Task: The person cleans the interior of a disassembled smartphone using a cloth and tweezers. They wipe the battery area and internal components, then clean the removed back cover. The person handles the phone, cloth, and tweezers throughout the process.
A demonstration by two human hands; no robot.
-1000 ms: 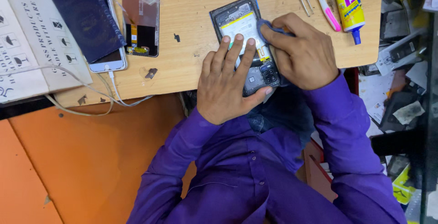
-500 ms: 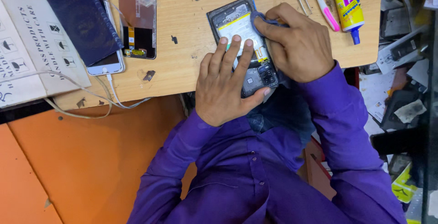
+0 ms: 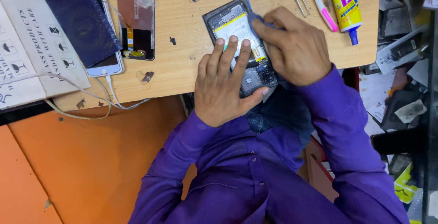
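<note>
Head view: left hand (image 3: 223, 84) presses flat on the opened phone (image 3: 242, 46), pinning it. Right hand (image 3: 294, 46) pinches a thin blue tool (image 3: 258, 19) at the phone's edge. Best kept shallow, clear of the battery.

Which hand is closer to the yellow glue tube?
The right hand is closer. It sits just beside the yellow glue tube, working on the opened phone. The left hand lies further away, pressing down on the phone's other side.
</note>
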